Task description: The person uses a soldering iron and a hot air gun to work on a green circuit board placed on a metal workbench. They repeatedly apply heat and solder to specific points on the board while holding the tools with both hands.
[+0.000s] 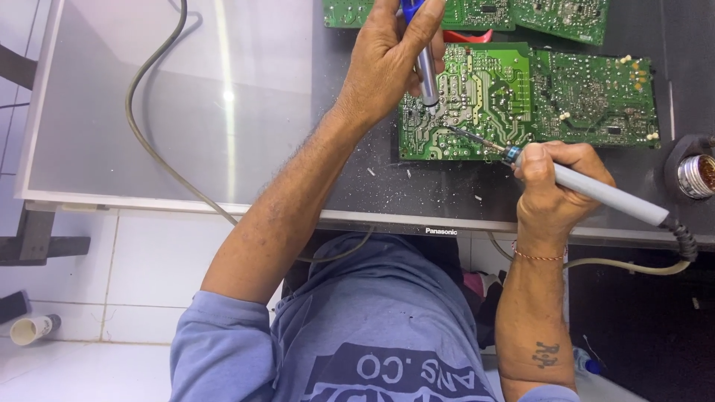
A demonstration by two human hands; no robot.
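1. The left hand is closed around a desoldering pump, held nearly upright, nozzle down on the board.
2. The right hand grips a soldering iron; its long axis runs from 4 o'clock to 10 o'clock, with the tip on the board's solder side.
3. The iron's tip lies at 4 o'clock from the pump nozzle, near but apart; the left hand is nearer the joint under the nozzle.
4. More boards lie at 12 o'clock, a tip-cleaner holder at 3 o'clock, a cable at 9 o'clock.
5. Solder crumbs litter the panel; nothing blocks either tool.
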